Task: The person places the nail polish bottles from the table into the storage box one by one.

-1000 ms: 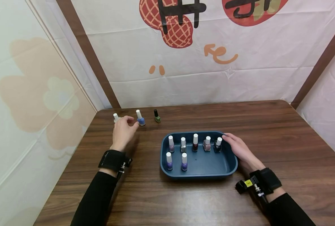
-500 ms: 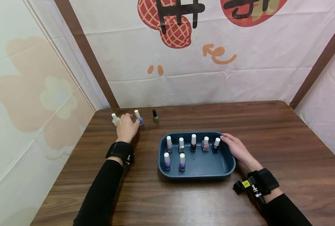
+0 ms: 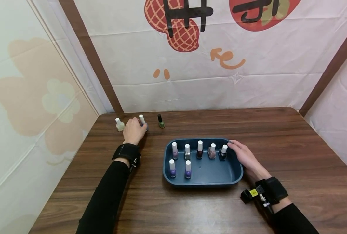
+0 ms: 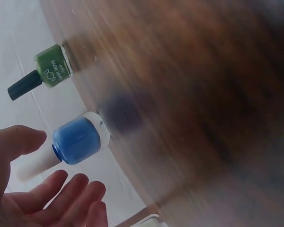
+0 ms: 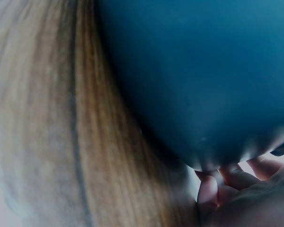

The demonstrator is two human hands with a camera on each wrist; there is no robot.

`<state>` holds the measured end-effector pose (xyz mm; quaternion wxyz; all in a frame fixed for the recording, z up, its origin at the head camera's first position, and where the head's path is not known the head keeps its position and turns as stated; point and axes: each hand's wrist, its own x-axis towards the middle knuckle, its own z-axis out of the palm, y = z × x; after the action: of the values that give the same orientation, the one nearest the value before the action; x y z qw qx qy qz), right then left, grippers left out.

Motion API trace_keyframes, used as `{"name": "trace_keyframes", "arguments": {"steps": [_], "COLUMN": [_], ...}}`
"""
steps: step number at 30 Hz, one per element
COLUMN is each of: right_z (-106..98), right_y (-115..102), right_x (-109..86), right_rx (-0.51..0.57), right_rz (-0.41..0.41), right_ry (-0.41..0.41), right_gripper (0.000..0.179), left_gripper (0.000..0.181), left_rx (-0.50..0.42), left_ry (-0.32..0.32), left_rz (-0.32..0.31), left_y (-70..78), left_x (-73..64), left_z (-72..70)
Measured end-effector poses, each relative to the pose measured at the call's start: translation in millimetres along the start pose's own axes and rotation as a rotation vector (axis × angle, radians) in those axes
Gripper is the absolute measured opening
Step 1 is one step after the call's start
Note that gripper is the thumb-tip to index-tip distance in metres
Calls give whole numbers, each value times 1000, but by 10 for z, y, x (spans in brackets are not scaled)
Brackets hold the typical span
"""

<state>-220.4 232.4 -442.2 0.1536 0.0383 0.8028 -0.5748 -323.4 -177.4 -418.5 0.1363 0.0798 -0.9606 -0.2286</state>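
Your left hand (image 3: 134,130) is at the upper left of the head view, at the blue bottle (image 4: 78,140) standing upright on the wooden table (image 3: 278,139). In the left wrist view your thumb and fingers are apart, with the bottle's white cap (image 4: 38,165) between them; you cannot be seen pinching it, and whether any fingertip touches it, I cannot tell. Just left of that hand in the head view stands a cream bottle (image 3: 120,126), and right of the blue one a green bottle (image 3: 161,124) with a black cap.

Your right hand (image 3: 246,157) grips the upper right corner of the dark blue tray (image 3: 202,184), right of the frame's lower centre. Seven white-capped bottles stand inside: five along the tray's far side, from pale lilac (image 3: 175,153) at left to black (image 3: 222,155) at right, and two purple bottles (image 3: 188,172) nearer, at lower left.
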Motion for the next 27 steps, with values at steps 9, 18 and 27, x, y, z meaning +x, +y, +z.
{"name": "trace_keyframes", "arguments": {"steps": [9,18,27], "right_z": [6,11,8], "right_y": [7,-2,3], "right_x": [-2,3,-5], "right_rx": [26,4,6], "right_rz": [5,-5,1], "right_ry": [2,-3,-4], "right_gripper": [55,58,57], "left_gripper": [30,30,28], "left_rx": [49,74,84], "left_ry": [-7,-23,-29], "left_rz": [4,-4,4], "left_y": [11,7,14], "left_x": [75,110,121], "left_z": [42,41,50]}}
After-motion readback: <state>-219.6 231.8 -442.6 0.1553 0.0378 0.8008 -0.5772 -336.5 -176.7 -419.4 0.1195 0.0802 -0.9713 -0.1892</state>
